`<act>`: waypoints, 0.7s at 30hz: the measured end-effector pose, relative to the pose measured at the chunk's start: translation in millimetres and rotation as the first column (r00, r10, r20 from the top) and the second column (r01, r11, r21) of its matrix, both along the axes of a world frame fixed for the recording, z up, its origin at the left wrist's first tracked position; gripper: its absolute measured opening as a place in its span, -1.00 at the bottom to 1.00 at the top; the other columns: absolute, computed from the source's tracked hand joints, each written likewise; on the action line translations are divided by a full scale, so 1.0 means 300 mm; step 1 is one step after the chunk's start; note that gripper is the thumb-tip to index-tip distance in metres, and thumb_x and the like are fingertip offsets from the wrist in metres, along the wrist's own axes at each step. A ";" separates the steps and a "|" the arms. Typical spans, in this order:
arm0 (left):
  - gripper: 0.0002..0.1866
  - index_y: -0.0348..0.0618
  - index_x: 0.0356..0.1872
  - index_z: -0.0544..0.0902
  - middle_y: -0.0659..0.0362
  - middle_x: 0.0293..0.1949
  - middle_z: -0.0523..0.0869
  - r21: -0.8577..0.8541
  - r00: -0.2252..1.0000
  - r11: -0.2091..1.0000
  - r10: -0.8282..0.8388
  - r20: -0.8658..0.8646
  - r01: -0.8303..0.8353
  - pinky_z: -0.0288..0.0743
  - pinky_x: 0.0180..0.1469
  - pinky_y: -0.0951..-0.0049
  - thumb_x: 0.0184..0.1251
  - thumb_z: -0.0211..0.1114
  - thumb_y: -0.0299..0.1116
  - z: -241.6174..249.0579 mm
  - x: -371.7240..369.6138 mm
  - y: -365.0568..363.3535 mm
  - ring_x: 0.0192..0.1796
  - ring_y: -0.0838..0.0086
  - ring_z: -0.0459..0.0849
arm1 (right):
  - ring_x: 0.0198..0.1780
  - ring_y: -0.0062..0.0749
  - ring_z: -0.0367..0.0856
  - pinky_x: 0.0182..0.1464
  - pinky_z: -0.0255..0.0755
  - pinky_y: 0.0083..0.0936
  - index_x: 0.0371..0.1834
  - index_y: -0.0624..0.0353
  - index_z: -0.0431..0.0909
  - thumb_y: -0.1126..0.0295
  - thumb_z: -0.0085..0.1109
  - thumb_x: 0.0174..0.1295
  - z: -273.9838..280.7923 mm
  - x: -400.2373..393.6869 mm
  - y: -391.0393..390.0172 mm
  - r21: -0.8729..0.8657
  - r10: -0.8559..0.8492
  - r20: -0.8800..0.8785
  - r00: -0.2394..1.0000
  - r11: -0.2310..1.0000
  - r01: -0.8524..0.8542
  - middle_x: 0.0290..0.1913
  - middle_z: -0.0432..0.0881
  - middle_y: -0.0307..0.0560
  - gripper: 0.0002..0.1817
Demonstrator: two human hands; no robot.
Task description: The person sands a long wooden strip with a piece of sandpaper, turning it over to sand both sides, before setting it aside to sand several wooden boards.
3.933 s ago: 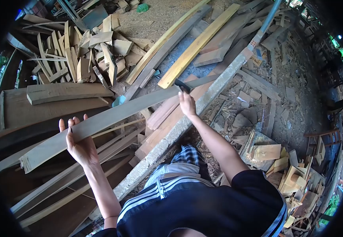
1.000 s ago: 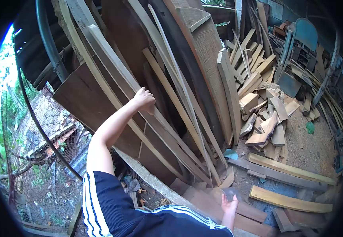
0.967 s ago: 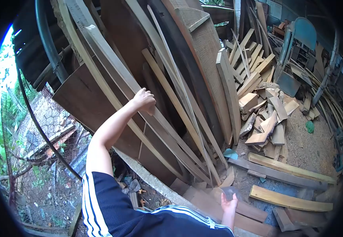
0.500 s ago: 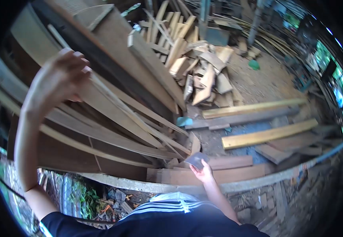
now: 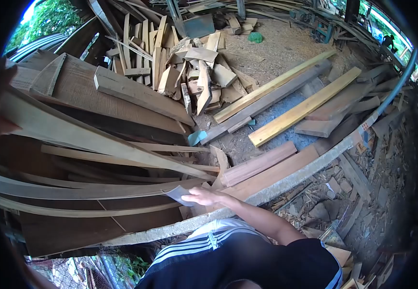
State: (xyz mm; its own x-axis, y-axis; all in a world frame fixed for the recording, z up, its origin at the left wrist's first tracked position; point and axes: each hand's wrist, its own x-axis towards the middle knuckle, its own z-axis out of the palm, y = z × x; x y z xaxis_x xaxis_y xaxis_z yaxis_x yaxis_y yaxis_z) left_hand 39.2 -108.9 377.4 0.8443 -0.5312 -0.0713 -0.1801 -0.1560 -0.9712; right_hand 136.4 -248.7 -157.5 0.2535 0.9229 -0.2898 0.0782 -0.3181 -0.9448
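Here's the head camera, and two hands are in play. The right hand (image 5: pixel 203 196) has one thin grey sheet (image 5: pixel 179 194), gripped between its fingers, held out in front of the body above the near ends of the stacked timber. The left hand (image 5: pixel 2 98) is a dark blur right at the left edge, at the raised upper end of one long pale board (image 5: pixel 98 137); whether the fingers are clamped on it, I cannot tell. That board slopes down toward the middle, its lower end near the sheet.

On the floor beyond, count two yellow planks (image 5: pixel 305 107), well lit, with one grey plank (image 5: pixel 271 100) lying between them, just beside the farther one. Two reddish-brown boards (image 5: pixel 259 164) lie side by side along one concrete beam (image 5: pixel 266 192), which crosses in front of the body. Two turquoise scraps (image 5: pixel 197 137) sit on the ground, one larger, one tiny, and there's one green bundle (image 5: pixel 255 37) farther back. The offcut pile (image 5: pixel 204 72) has too many pieces to count.

On to markings: small reddish marks show near the beam's right end, too small to read. The dark shirt (image 5: pixel 247 260) carries white stripes.
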 end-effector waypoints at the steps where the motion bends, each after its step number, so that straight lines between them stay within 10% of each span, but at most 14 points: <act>1: -0.44 -0.04 -0.29 0.62 0.30 -0.48 0.61 0.004 1.000 1.000 0.001 0.000 -0.001 0.52 -0.34 0.42 -0.53 0.58 -0.20 0.028 0.001 -0.002 -0.37 0.42 0.61 | 0.04 -0.32 0.51 0.08 0.37 -0.44 0.15 0.38 0.38 -0.02 -0.06 0.38 0.008 -0.009 0.018 0.176 -0.047 0.070 0.996 0.984 0.034 0.06 0.54 0.09 -0.40; 4: -0.59 -0.04 -0.33 0.62 0.29 -0.52 0.58 -0.202 0.984 0.969 -0.158 -0.082 0.139 0.49 -0.43 0.37 -0.15 0.50 -0.03 0.062 -0.019 0.044 -0.45 0.40 0.57 | 0.28 -0.16 0.37 0.27 0.28 -0.38 0.38 0.30 0.12 -0.02 -0.08 0.38 0.029 -0.015 0.057 0.411 -0.144 0.169 0.975 0.909 0.063 0.32 0.30 0.15 -0.31; 8: -0.06 -0.24 0.00 0.57 -0.04 0.02 0.58 -0.420 0.983 0.902 0.151 0.101 -0.095 0.17 0.32 -0.05 -0.69 0.58 -0.04 -0.103 -0.036 0.241 0.22 0.03 0.45 | 0.41 -0.07 0.20 0.41 0.13 -0.29 0.42 0.34 0.05 0.14 -0.09 0.40 0.109 0.030 0.046 0.619 -0.375 0.078 0.924 0.745 0.250 0.51 -0.06 0.10 -0.34; 11: -0.27 -0.18 -0.19 0.60 0.02 -0.16 0.64 -0.580 0.981 0.799 0.194 -0.006 -0.161 0.35 0.10 0.14 -0.58 0.58 -0.07 -0.310 0.051 0.047 -0.02 0.08 0.58 | 0.47 -0.02 0.04 0.46 0.01 -0.27 0.34 0.45 0.17 0.17 -0.07 0.38 0.133 0.090 -0.012 0.685 -0.603 0.059 0.796 0.604 0.407 0.48 0.02 0.14 -0.38; 13: -0.33 -0.18 -0.25 0.61 0.05 -0.17 0.64 -0.641 0.990 0.758 0.142 -0.020 -0.121 0.34 0.09 0.18 -0.47 0.53 0.04 -0.457 0.101 0.018 -0.02 0.11 0.57 | 0.49 0.00 -0.03 0.46 -0.02 -0.30 0.38 0.38 0.11 0.18 -0.05 0.37 0.118 0.160 -0.102 0.558 -0.609 0.478 0.633 0.767 0.317 0.46 0.07 0.18 -0.37; 18: -0.35 -0.14 -0.33 0.62 0.06 -0.35 0.70 -0.747 0.942 0.576 0.173 -0.286 -0.332 0.43 -0.05 0.20 -0.31 0.45 0.23 -0.784 0.229 -0.105 -0.19 0.13 0.66 | 0.48 0.22 -0.12 0.45 -0.10 -0.04 0.47 0.16 -0.08 0.16 0.01 0.32 -0.063 0.220 -0.308 0.483 -0.675 0.584 0.451 0.735 0.475 0.51 -0.12 0.10 -0.26; 21: -0.33 -0.12 -0.28 0.62 0.06 -0.43 0.69 -0.728 0.902 0.550 0.125 -0.414 -0.410 0.56 -0.27 0.20 -0.22 0.37 0.31 -0.967 0.295 -0.150 -0.33 0.16 0.70 | 0.48 0.18 -0.08 0.45 -0.08 -0.07 0.47 0.14 -0.08 0.13 0.05 0.29 -0.212 0.261 -0.444 0.342 -0.618 0.602 0.505 0.772 0.536 0.50 -0.05 0.09 -0.22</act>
